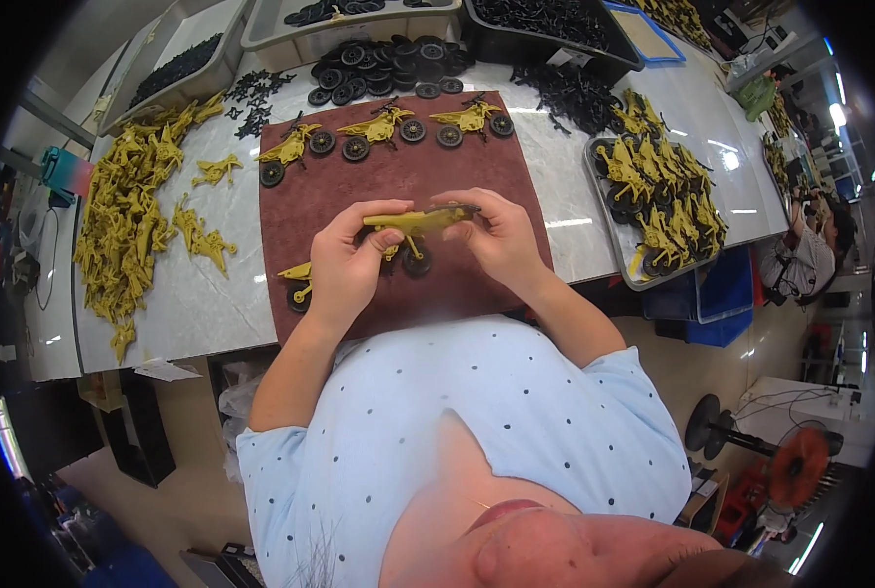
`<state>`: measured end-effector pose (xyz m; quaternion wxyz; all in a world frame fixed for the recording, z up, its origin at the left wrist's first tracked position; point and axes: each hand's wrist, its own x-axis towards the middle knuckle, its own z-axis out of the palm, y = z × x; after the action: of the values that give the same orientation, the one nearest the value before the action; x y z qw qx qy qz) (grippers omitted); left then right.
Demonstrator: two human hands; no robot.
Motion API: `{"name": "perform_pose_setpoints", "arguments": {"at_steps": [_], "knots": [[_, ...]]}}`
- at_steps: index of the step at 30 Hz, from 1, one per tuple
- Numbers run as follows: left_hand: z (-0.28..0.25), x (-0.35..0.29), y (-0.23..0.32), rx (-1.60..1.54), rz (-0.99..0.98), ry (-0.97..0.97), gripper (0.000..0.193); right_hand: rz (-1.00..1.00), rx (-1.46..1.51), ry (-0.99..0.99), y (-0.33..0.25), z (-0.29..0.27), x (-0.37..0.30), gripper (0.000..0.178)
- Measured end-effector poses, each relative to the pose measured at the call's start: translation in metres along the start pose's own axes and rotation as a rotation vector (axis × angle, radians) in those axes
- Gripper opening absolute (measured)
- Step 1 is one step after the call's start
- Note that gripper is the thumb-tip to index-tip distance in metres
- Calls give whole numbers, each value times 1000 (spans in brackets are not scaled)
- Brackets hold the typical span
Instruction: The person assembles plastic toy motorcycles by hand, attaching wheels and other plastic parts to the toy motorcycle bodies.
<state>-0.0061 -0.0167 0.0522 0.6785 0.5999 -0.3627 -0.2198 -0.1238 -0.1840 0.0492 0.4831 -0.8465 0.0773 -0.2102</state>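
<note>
Above a dark red cloth (pixel 457 304), both my hands hold a yellow toy motorcycle body (pixel 395 221). My left hand (pixel 354 250) pinches one end between thumb and fingers. At the opposite, darker end my right hand (pixel 496 240) is closed, its fingertips partly covering the part there. Below them a black wheel (pixel 417 261) shows; whether it belongs to the held toy I cannot tell. Another yellow toy motorcycle (pixel 298 284) lies by my left wrist, partly hidden. Along the cloth's far edge stand three yellow toy motorcycles with black wheels, the middle one (pixel 374 125) among them.
A heap of yellow toy bodies (pixel 124 230) covers the table's left side. Black wheels (pixel 388 67) are piled beyond the cloth, near bins of black parts (pixel 540 34). At right stands a metal tray (pixel 638 282) of assembled toys. Another person (pixel 805 250) sits farther right.
</note>
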Motion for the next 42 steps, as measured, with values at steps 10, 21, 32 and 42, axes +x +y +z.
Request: {"name": "perform_pose_setpoints", "arguments": {"at_steps": [10,21,32,42], "knots": [[-40,0,3,193,-95,34,43,401,587,-1,18,1,11,22],[-94,-65,-11,1018,-108,12,74,204,-125,-52,33,57,19,34],[-174,-15,-32,1355,-699,749,47,221,-209,-69,26,22,25,42],[-164,-37,-16,1240,-764,483,45,57,-299,-300,5,16,66,24]]}}
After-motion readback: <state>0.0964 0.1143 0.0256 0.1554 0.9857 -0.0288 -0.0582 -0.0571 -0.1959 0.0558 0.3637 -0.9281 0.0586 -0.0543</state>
